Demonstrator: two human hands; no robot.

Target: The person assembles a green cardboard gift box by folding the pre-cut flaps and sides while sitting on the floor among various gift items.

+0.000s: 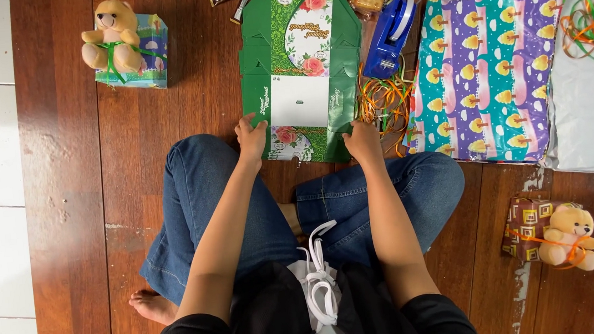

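Wooden floor [183, 91]: both hands [307, 139] grip flattened green box's [299, 66] near edge.

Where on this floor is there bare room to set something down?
Bare wood lies between the bear on the blue gift box and the flattened green carton, and below that bear beside the person's knee. Another strip runs between the wrapping paper and the bear on the brown box. It is crowded around the tape dispenser and ribbons.
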